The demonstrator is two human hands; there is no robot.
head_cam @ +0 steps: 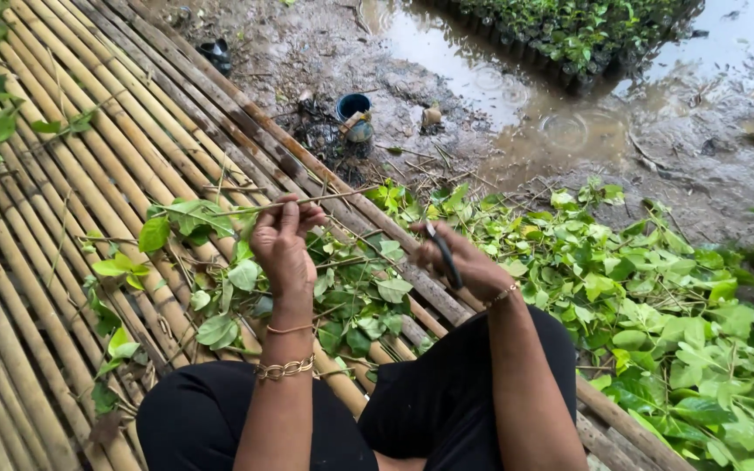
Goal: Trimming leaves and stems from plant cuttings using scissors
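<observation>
While black-clad knees (447, 401) fill the near edge, left hand (283, 247) pinching a thin leafy twig (220, 209) held level over the bamboo platform (63, 174), right hand (464, 260) closed around a dark tool (443, 255), possibly a knife, cut leaves (656, 314) heaped just beyond, blue pot (353, 106) on mud, puddle (517, 96) farthest.
</observation>
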